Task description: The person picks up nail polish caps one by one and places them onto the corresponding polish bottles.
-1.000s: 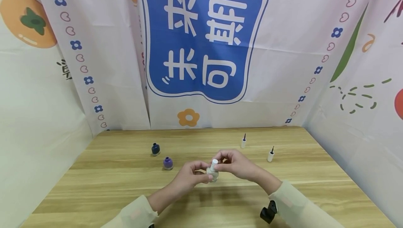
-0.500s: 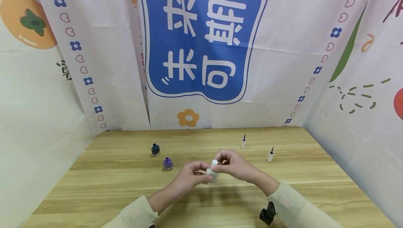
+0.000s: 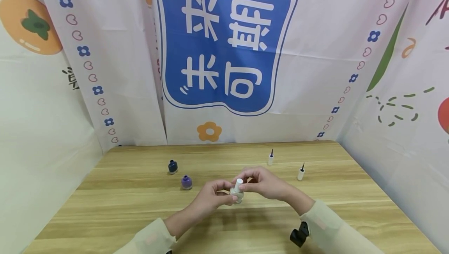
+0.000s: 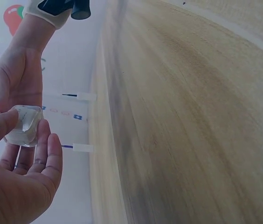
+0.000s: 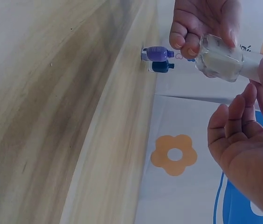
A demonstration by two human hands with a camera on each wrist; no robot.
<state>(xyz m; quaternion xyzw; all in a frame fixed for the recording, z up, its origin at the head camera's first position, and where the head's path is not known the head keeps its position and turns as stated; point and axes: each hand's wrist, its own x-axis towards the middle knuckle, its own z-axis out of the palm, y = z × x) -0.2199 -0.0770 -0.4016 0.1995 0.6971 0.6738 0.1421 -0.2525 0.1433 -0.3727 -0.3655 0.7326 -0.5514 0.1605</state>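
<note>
The left hand point(image 3: 214, 194) and right hand point(image 3: 259, 183) pinch side by side, forearms point(image 3: 297, 201) slanting inward (the right hand nearer the table's far edge point(image 3: 224, 147)).

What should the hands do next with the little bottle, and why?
Maybe the right hand should gently twist the white cap loose: it pinches that cap while the left hand holds the clear bottle, and the purple bottle and dark bottle stand open, with two white brush caps standing apart from them.

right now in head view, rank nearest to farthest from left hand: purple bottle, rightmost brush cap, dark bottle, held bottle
1. Held bottle, in the left hand
2. Purple bottle, to the left
3. Dark bottle, farther left and back
4. Rightmost brush cap, far right
</note>
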